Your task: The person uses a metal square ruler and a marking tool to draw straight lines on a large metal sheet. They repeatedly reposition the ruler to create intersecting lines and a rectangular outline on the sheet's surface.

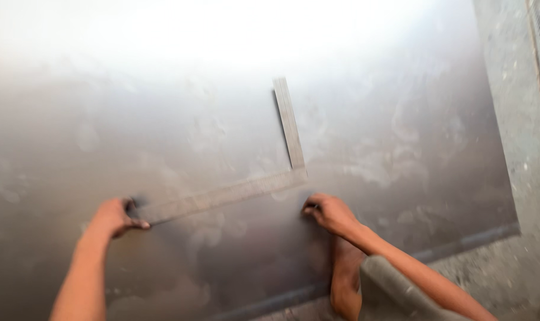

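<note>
A large grey metal sheet (pixel 163 119) lies flat and fills most of the view. On it rests an L-shaped steel square (pixel 252 185), one arm running left, the other pointing away. My left hand (pixel 112 217) grips the left end of the long arm. My right hand (pixel 329 213) presses down on the sheet just below the square's corner, fingers curled; the blur hides whether it holds a small marking tool.
A rough concrete floor (pixel 520 178) borders the sheet on the right and along the near edge. My knee and bare foot (pixel 347 285) rest on the sheet's near edge. Bright glare washes out the far part of the sheet.
</note>
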